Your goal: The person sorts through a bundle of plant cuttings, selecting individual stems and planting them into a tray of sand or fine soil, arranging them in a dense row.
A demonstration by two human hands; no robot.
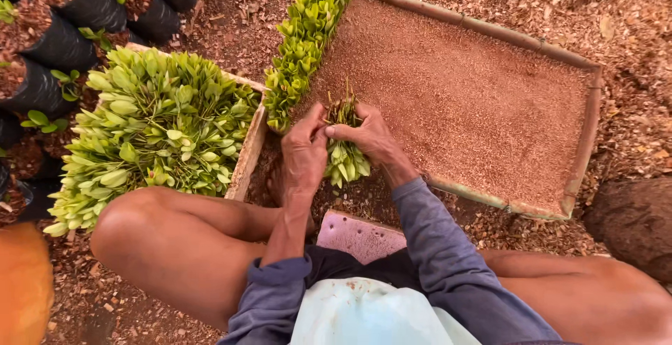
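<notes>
**Cuttings Held at the Near Edge of the Sand Bed**

We record a framed bed [584,135] filled level with fine reddish sand, lying beyond and to the right of the fingers. A row of green cuttings [308,37] stands planted along its left border, running away from the fingertips. Left of the fingers sits a wooden tray [246,156] packed with leafy cuttings [154,121] (stems down, tips fanned outward). Further left, black grow bags [91,2] hold soil and small seedlings.

Both hands meet over the bed's near-left corner. The left hand [304,152] and the right hand [371,135] are closed together around a small bundle of cuttings [343,156], its leaves pointing toward the person, its stems rising between the fingertips.

The ground is loose reddish-brown mulch and chips, outdoors. A pink block [357,236] lies below the wrists.
</notes>
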